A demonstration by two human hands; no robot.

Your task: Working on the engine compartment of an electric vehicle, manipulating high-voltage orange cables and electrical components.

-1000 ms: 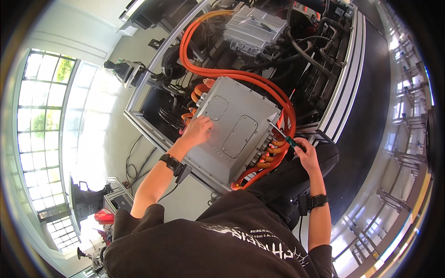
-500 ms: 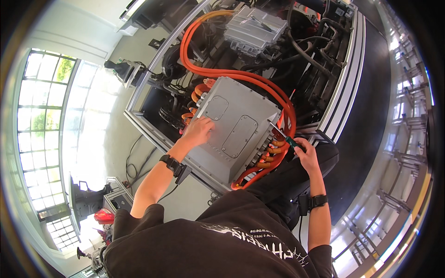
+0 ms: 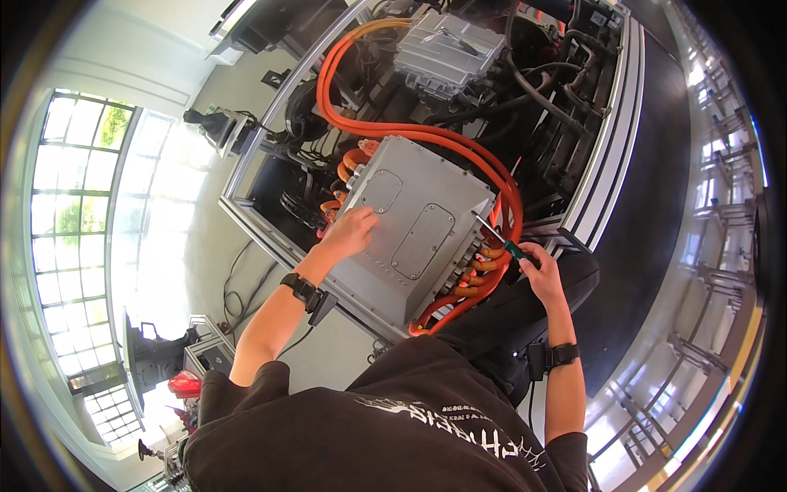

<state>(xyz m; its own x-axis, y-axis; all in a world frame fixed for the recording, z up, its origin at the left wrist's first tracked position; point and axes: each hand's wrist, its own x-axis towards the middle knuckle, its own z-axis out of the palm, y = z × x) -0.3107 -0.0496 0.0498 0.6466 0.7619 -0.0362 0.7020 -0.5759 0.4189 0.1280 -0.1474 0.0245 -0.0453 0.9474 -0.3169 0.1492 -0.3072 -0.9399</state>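
The right hand (image 3: 541, 271) still holds the green-handled steel screwdriver (image 3: 513, 248) at the boxy grey metal housing (image 3: 410, 193), work seemingly unshifted; left hand (image 3: 350, 232), grip unclear.

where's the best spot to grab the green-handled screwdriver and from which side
Best taken by its green handle, probably from the lower right: the screwdriver slants, its thin shaft pointing up-left toward the grey box, while the thicker handle lies in the right grip.
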